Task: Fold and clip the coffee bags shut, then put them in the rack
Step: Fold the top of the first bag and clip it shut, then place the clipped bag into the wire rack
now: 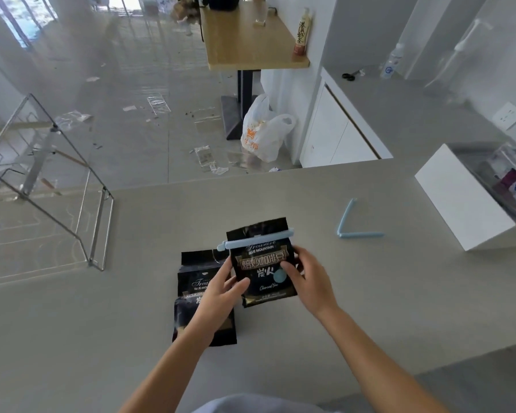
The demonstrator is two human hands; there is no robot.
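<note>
A black coffee bag (264, 274) stands upright in the middle of the grey counter, held between both hands. My left hand (221, 289) grips its left edge and my right hand (309, 281) grips its right edge. A light blue clip (255, 242) is clamped across the bag just below its top. A second black coffee bag (197, 281) lies flat on the counter to the left, partly under my left forearm, with no clip on it. Another light blue clip (350, 226) lies open in a V on the counter to the right. The clear acrylic rack (46, 177) stands at the far left.
A white box (459, 201) with mixed items inside sits at the counter's right edge. Beyond the counter's far edge is the floor with scraps, a white plastic bag (264, 129) and a wooden table (251, 34). Scissors and a bottle rest on the back right shelf.
</note>
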